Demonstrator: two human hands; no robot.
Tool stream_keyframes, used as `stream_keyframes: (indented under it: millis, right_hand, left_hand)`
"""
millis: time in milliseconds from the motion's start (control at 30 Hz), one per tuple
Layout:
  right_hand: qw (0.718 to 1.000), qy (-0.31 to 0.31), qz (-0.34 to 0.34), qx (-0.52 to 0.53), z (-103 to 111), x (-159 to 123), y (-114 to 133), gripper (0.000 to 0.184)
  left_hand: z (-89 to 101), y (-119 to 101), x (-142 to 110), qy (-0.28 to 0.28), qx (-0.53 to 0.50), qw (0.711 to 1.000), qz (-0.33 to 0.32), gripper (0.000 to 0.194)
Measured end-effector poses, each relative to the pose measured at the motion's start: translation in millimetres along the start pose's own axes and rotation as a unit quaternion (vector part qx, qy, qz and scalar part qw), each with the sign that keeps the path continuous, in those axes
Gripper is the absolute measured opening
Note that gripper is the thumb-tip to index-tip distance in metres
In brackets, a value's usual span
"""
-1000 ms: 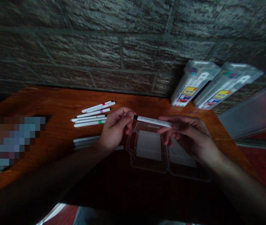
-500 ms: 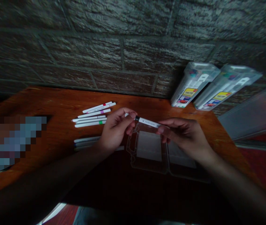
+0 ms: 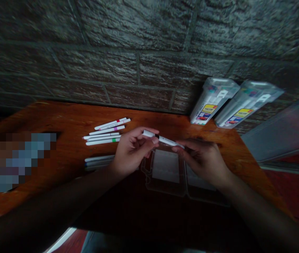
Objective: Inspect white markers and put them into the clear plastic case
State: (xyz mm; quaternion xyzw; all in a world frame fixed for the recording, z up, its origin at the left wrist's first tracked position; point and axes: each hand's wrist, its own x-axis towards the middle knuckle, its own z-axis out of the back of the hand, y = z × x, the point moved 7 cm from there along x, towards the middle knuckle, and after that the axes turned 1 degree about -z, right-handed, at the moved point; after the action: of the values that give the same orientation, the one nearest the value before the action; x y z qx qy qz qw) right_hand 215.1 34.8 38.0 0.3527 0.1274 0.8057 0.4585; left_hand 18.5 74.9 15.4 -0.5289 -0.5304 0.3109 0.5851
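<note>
A white marker (image 3: 167, 141) with a black band is held between both hands above the table. My left hand (image 3: 133, 149) pinches its cap end (image 3: 148, 133) between thumb and fingers. At the other end, the fingertips of my right hand (image 3: 204, 158) are closed on the barrel. Below them lies an opened clear plastic case (image 3: 165, 186) with white panels, partly hidden by my right hand. Several white markers (image 3: 104, 135) with coloured bands lie beyond my left wrist, and a few more markers (image 3: 99, 162) sit nearer, partly covered by it.
Two clear marker cases (image 3: 207, 109) with yellow labels stand against the stone wall (image 3: 154, 66) at the back right of the wooden table (image 3: 67, 123). A blurred-out object (image 3: 20, 161) lies at the left.
Both hands appear slightly lower and the right one a little further left. Less of the black band shows, and more of the white cap end is visible in my left hand.
</note>
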Motion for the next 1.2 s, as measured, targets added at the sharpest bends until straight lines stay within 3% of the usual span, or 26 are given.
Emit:
stream_keyframes:
  millis: [200,467,667,933,1200]
  right_hand:
    - [0.999,0.035,0.008,-0.001,-5.4,1.5,-1.7,0.019]
    - [1.000,0.017,0.010,-0.020,-5.4,-0.5,-3.5,0.021]
    - [1.000,0.021,0.011,-0.015,-4.9,-4.4,-5.2,0.012]
    - [0.996,0.061,0.061,0.001,-9.6,-1.9,2.5,0.018]
    - [0.995,0.078,0.046,0.032,-12.1,-0.9,7.0,0.013]
  left_hand:
    - [-6.8,-6.5,-5.9,0.019,0.028,0.999,-0.039,0.026]
    - [-11.0,-11.6,-10.4,0.023,0.082,0.993,-0.079,0.018]
    - [-15.6,-17.4,-16.1,0.035,0.110,0.986,-0.123,0.020]
    - [-25.3,-13.9,-27.2,0.108,0.091,0.983,-0.121,0.020]
    - [-29.1,-27.3,-29.0,0.120,0.147,0.965,-0.181,0.016]
